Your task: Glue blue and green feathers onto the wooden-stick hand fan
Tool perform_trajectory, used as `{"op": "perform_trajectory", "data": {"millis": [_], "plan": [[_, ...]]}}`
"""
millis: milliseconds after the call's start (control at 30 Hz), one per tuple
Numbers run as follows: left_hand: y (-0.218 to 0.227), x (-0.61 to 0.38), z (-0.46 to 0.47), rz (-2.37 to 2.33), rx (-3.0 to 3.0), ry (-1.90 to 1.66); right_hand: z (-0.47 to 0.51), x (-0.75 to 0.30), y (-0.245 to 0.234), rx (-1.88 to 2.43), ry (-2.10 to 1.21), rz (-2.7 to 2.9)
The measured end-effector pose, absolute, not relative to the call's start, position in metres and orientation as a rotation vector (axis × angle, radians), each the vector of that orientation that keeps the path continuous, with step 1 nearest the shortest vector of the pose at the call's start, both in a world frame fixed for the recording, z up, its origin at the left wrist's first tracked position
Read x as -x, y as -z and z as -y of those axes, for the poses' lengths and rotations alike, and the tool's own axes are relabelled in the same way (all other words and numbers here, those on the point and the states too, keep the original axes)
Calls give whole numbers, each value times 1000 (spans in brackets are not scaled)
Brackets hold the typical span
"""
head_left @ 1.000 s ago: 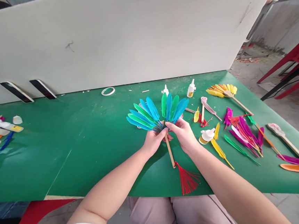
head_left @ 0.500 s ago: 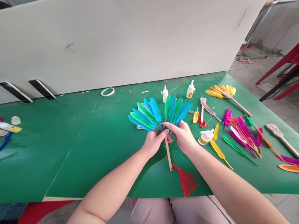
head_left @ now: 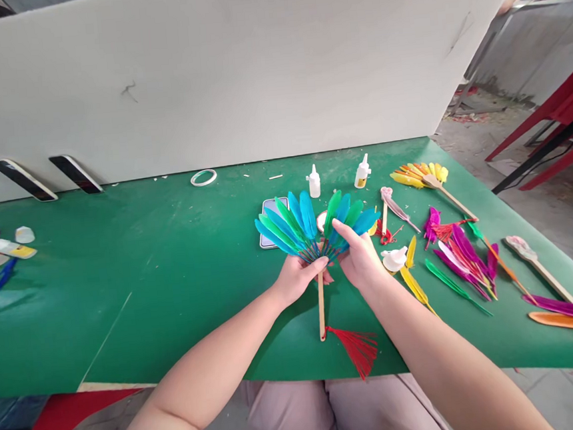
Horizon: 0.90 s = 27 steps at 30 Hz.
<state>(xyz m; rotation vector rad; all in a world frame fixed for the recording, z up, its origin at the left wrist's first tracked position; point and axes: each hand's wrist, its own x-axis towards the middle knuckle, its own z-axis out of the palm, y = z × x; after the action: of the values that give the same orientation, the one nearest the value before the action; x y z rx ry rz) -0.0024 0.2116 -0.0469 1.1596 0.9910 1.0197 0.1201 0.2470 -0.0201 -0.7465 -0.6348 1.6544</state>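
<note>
Between my hands is a feather fan (head_left: 307,216) with blue and green feathers spread in two groups, a gap at the middle. Its wooden handle (head_left: 321,305) points toward me, and a red tassel (head_left: 358,350) hangs from the end. My left hand (head_left: 295,278) grips the fan at the feather bases, thumb across the quills. Around the right-hand feathers, my right hand (head_left: 359,255) is closed, thumb lying along them. Behind the fan lies a phone (head_left: 266,225), partly covered by feathers.
White glue bottles (head_left: 314,182) stand beyond the fan, and another glue bottle (head_left: 395,259) is beside my right wrist. To the right lie loose purple feathers (head_left: 464,263), a yellow feather fan (head_left: 421,175) and a wooden fan handle (head_left: 542,266). A white board (head_left: 254,70) borders the table's back.
The fan and both hands have come slightly nearer to me. My right hand has shifted from the feather bases outward onto the right-hand feathers. More of the phone shows.
</note>
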Motion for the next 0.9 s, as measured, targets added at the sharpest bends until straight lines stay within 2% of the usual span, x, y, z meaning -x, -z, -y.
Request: {"op": "perform_trajectory", "data": {"millis": [900], "plan": [[43,3,-209,-996,-1162,-981,-250,-123,21,804,-1575,576]]}}
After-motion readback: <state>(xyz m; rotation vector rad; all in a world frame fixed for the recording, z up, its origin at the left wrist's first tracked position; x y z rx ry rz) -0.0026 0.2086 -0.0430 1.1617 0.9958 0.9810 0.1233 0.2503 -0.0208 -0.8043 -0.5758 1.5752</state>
